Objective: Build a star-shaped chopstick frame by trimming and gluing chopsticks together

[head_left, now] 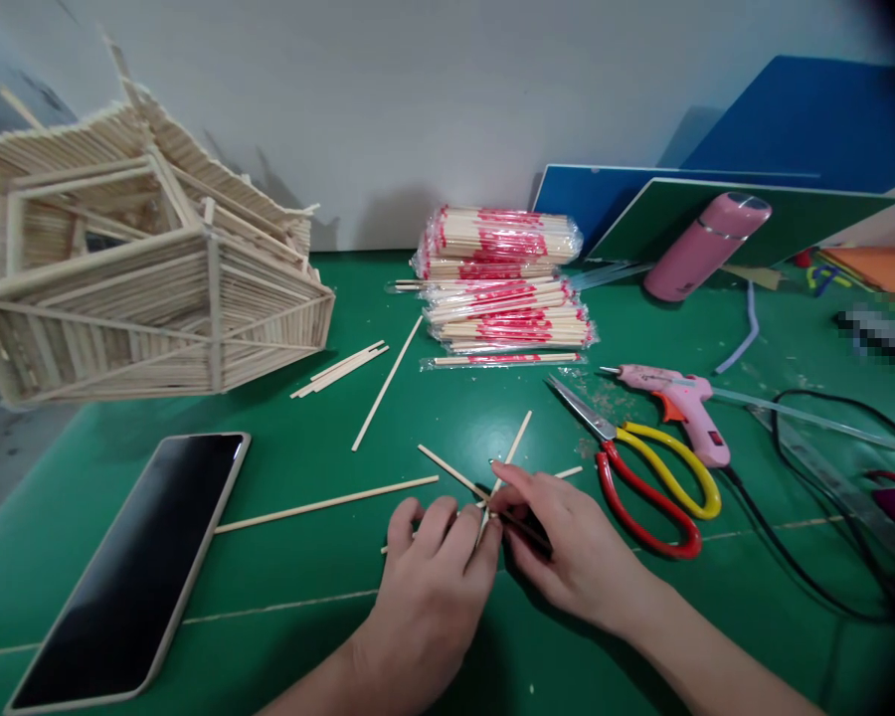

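Both hands meet over the green table (305, 572) near its front edge. My left hand (429, 572) has its fingers curled and pinched on thin wooden sticks (454, 475) that cross under the fingertips. My right hand (567, 552) is closed too, its fingers pressed onto the same crossed sticks from the right. One stick (513, 447) slants up and away from the fingers. A longer loose stick (328, 504) lies on the table just left of my left hand.
A black phone (134, 567) lies at the front left. A large stick-built model (134, 278) stands at the back left. Packs of wrapped chopsticks (503, 278), red-and-yellow scissors (641, 467), a pink glue gun (678, 403), its black cord and a pink flask (705, 249) lie to the right.
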`<state>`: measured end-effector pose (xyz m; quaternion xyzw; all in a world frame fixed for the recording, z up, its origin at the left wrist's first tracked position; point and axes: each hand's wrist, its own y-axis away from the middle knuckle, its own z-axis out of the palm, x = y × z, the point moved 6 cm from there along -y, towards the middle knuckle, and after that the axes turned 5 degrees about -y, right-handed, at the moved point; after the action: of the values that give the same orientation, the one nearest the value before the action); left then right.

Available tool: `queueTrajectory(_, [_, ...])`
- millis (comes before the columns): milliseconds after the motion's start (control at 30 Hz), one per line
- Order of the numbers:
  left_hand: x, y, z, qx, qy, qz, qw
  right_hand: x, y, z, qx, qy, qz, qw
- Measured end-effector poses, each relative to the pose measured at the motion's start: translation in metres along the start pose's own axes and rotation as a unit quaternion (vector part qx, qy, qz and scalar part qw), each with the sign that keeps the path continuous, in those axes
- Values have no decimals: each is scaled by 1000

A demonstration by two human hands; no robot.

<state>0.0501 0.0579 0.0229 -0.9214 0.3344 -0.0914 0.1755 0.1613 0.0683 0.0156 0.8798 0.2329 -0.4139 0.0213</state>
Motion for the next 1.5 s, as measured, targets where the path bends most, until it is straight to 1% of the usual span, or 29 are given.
queueTrajectory(167, [2,0,3,-22,-2,6,1000,0,0,-1,0,16,-2,1000])
queueTrajectory(367, [2,-1,4,-42,-5,3,999,-2,1,1,6,72,-30,997])
queueTrajectory(567, [2,-1,5,-44,2,2,999,-2,3,2,7,87,-42,995])
queueTrajectory(800, [4,-4,2,-49,6,1,999,-1,5,3,-1,70,-38,997])
queueTrajectory(967, [5,-4,3,-51,6,8,999,2,4,1,1,45,-21,999])
queueTrajectory(1100, [5,-5,3,-54,5,12,998,0,4,1,-7,64,-34,997])
queueTrajectory(1300, [7,-5,3,-53,-2,22,998,-3,4,0,-4,87,-51,995])
queueTrajectory(1400, [8,-5,5,-60,0,19,998,-1,4,0,-4,70,-47,996])
queueTrajectory(1500, [9,-4,7,-72,3,19,997,1,4,-1,11,27,-37,999])
